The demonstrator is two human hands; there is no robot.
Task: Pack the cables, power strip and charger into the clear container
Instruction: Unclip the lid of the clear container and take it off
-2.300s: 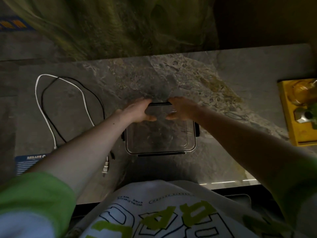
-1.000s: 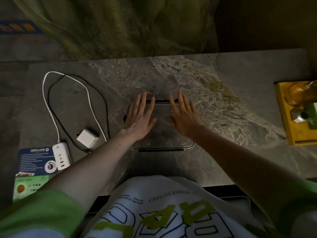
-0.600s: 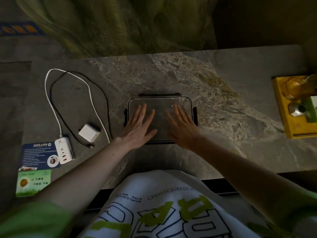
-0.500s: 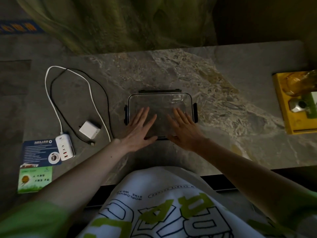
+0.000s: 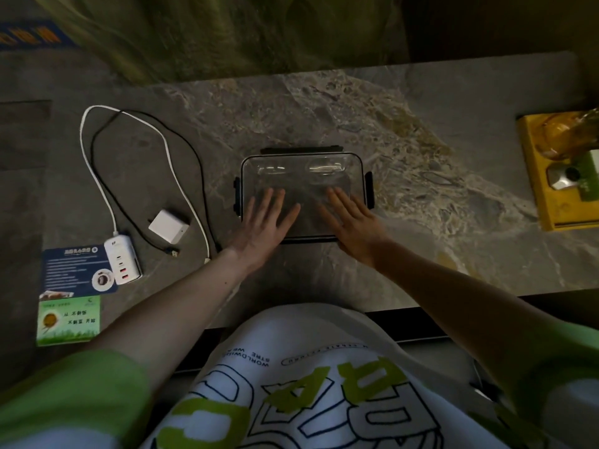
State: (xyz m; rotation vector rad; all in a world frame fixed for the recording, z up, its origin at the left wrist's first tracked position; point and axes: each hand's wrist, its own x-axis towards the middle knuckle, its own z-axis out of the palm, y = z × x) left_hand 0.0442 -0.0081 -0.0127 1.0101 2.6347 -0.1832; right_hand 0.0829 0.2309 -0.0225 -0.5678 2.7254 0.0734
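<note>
left hand (image 5: 264, 222), right hand (image 5: 353, 225) slid back on container (image 5: 301, 176)

Glossy clear plastic container (image 5: 303, 163) with black clips, on matt veined stone tabletop (image 5: 405, 150).

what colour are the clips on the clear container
Black. The clips sit along the edges of the clear container, seen best in the head view.
</note>
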